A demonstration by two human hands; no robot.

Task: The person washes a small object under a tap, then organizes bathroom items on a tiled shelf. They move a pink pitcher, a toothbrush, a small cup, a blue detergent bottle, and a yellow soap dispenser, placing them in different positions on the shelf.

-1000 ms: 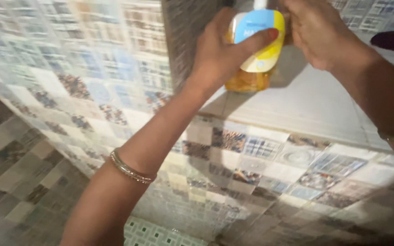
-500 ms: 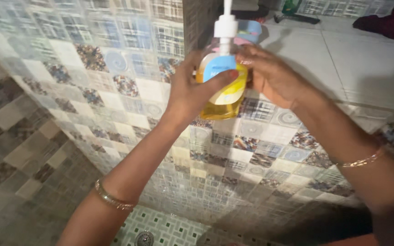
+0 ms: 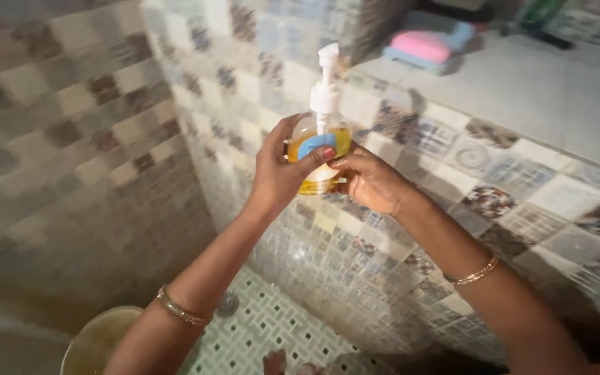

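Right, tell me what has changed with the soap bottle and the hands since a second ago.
The pump bottle has come away from the white ledge, where it was a second ago, and is now held out in front of the tiled wall. The right hand has dropped from the top of the bottle to its lower side. The left hand still grips the bottle; both bangles stay on.

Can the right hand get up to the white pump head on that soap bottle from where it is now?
Probably yes: the right hand cups the soap bottle just below the pump head, and nothing covers it.

One head camera — looking steeply down, close over a tiled ledge (image 3: 522, 104) and floor (image 3: 272, 326).
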